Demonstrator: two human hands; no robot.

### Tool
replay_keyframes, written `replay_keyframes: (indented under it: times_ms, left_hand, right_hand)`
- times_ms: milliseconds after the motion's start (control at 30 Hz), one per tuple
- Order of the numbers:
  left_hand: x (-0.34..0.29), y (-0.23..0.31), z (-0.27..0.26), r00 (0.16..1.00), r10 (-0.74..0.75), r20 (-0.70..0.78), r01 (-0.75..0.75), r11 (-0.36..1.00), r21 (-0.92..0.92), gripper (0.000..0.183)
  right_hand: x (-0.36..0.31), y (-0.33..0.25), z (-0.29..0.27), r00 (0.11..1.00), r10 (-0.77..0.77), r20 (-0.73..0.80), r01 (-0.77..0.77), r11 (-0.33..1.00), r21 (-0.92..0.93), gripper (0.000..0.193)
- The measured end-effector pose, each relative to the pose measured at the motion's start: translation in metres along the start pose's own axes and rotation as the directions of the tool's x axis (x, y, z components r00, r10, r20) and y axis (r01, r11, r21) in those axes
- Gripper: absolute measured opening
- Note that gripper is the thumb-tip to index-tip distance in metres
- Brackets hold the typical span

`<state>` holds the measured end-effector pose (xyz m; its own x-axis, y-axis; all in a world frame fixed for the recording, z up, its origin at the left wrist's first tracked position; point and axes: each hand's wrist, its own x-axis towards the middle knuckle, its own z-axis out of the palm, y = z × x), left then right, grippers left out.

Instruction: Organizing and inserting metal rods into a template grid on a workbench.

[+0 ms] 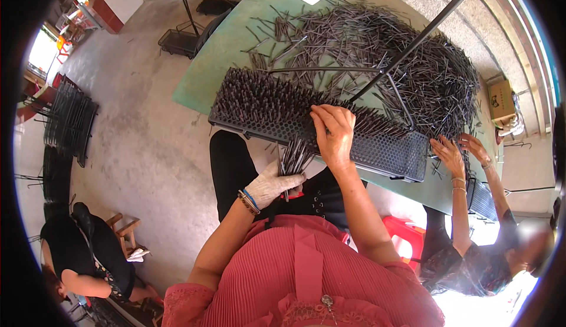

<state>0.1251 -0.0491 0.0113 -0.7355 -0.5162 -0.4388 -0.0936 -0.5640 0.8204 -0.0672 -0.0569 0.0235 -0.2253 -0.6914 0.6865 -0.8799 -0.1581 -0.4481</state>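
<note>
A long black perforated tray (386, 156) lies along the near edge of the green table. Thin dark sticks (253, 94) stand packed in its holes from the left end onward, while holes at the right near side show bare. My left hand (272, 184), in a white knit glove, is closed round a bundle of sticks (295, 157) just in front of the tray. Over the tray's middle is my bare right hand (334, 129), fingers pinched down among the standing sticks. Whatever is between those fingertips is hidden.
Loose sticks (407, 56) are heaped across the green table (203, 82). A black rod frame (424, 35) rises over the tray. At right, a co-worker's hands (449, 157) touch the heap's edge. Another person (76, 250) bends at lower left. Black racks (71, 117) stand at left.
</note>
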Motion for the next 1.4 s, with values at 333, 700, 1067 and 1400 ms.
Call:
replay_keyframes:
  times_ms: [333, 700, 1067, 1400]
  left_hand:
    - [0.000, 0.006, -0.001, 1.000, 0.007, 0.023, -0.009, 0.995, 0.095, 0.039]
    - [0.002, 0.005, 0.001, 0.997, 0.075, 0.025, -0.079, 0.974, 0.215, 0.037]
    - [0.004, -0.019, -0.004, 0.998, -0.042, 0.040, 0.053, 0.952, -0.300, 0.019]
    - [-0.008, -0.012, -0.010, 1.000, -0.001, -0.016, -0.005, 0.922, -0.388, 0.025]
  right_hand:
    - [0.009, -0.021, -0.020, 0.993, -0.057, 0.103, 0.044, 0.991, 0.128, 0.023]
    - [0.005, -0.047, -0.029, 0.834, 0.274, 0.479, -0.471, 0.806, 0.360, 0.011]
    - [0.023, -0.018, 0.006, 0.968, 0.227, 0.109, -0.248, 0.934, 0.258, 0.017]
    - [0.020, -0.017, 0.022, 0.992, -0.093, 0.086, 0.086, 0.993, 0.080, 0.013]
